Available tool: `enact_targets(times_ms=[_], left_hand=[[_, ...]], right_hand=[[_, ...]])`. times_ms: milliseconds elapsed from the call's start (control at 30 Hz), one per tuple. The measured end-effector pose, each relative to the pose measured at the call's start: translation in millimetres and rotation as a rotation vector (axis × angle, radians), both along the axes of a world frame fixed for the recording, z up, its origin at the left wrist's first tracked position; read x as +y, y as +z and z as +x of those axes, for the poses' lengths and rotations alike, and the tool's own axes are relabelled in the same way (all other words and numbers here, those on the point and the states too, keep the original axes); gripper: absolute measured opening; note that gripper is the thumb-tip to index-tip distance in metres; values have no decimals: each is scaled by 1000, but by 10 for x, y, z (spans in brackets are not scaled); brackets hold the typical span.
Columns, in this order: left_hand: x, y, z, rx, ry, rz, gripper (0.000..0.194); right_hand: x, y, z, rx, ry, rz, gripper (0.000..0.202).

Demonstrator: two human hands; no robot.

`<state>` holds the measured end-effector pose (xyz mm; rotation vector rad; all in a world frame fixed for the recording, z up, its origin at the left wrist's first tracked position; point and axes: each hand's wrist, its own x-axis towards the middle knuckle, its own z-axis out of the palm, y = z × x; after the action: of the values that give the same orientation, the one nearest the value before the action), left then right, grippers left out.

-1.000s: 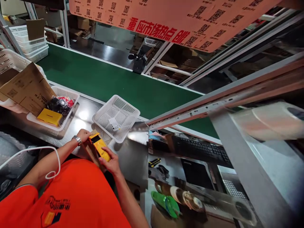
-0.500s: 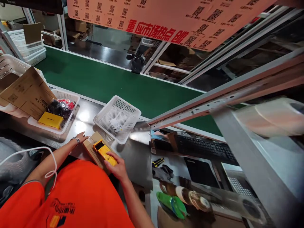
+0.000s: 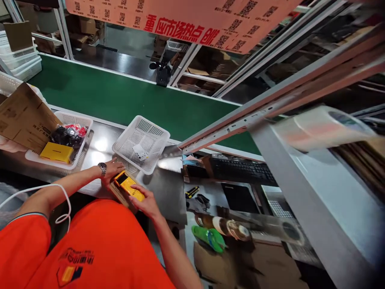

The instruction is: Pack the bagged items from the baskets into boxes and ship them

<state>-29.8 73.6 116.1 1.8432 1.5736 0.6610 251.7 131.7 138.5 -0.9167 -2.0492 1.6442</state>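
Note:
My right hand (image 3: 148,202) is closed around the lower end of a yellow handheld device (image 3: 132,187) with a dark panel at its far end. Directly under the device is a brown cardboard box (image 3: 118,194) by the bench's near edge, in front of my orange shirt. With a watch at its wrist, my left hand (image 3: 112,170) grips the far left end of that box; some of its fingers reach over the top and its thumb is hidden. Just beyond the hands stands a white perforated basket (image 3: 158,138) with a label inside.
At left, another white basket (image 3: 88,134) holds a yellow box (image 3: 56,152), dark bagged items and an upright carton (image 3: 25,116). A green conveyor belt (image 3: 120,94) runs behind. To the right are a metal post, keyboard (image 3: 240,170), yellow cutter (image 3: 192,192) and bottles (image 3: 207,237).
My left hand has moved right, from beside the box's corner onto its far end. My right hand still holds the yellow device over the box. The whole view has shifted slightly.

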Motion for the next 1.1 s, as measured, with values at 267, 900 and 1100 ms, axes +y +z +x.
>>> enact_targets(times_ms=[267, 900, 1100], left_hand=[[32, 152, -184, 285, -269, -29, 110], [203, -10, 498, 262, -476, 15, 122], [184, -62, 490, 251, -462, 74, 125]], right_hand=[[84, 351, 834, -285, 66, -107, 42], [223, 628, 1571, -618, 113, -204, 46], [334, 154, 890, -777, 244, -5, 44]])
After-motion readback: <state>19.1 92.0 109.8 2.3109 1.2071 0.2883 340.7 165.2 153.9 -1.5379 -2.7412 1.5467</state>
